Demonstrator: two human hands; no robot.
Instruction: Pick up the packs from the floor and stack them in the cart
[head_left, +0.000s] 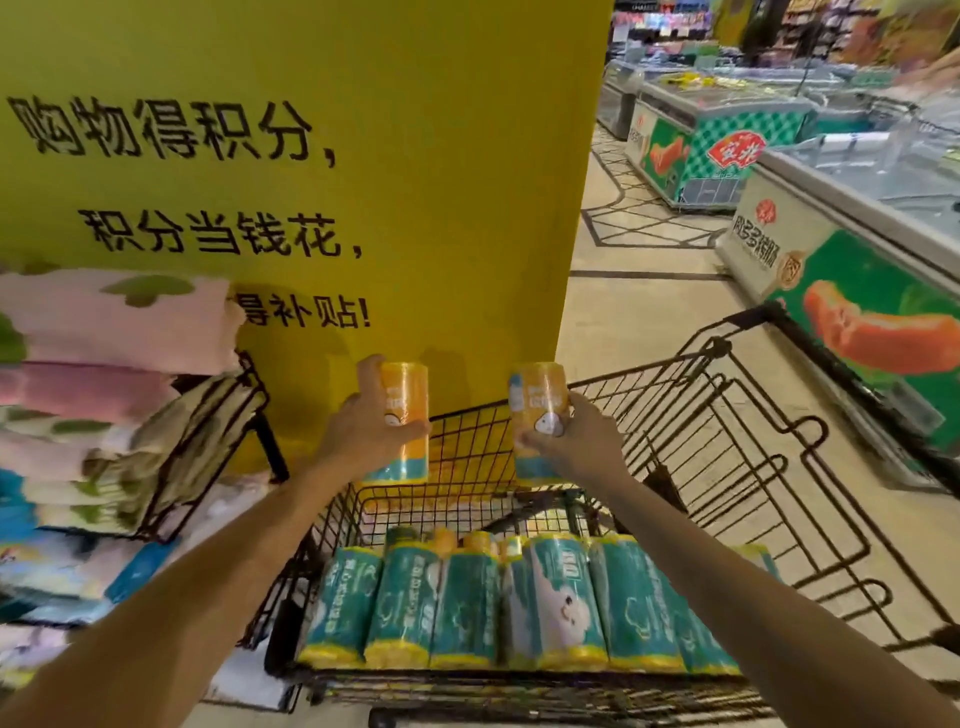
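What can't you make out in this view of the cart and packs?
Head view:
Print on the left pack and right pack: blurred, covered by the left hand and right hand.
Anything beneath the teal packs in the cart: hidden by them.
Floor nearest the person: cut off by the bottom edge.

The left orange-and-teal cylindrical pack (408, 395) and the right orange-and-teal cylindrical pack (537, 395) are wrapped in thin, shiny plastic film. The row of teal-and-yellow packs (467, 597) has the same glossy, slightly wrinkled film. The black wire shopping cart (727, 415) is smooth coated metal, as is the black wire rack (249, 405) holding soft, fluffy pastel cloth towels (104, 332). The yellow pillar (415, 130) looks matt and flat. The beige tiled floor (639, 322) is polished, and the green freezer chest (857, 291) has glossy printed panels.
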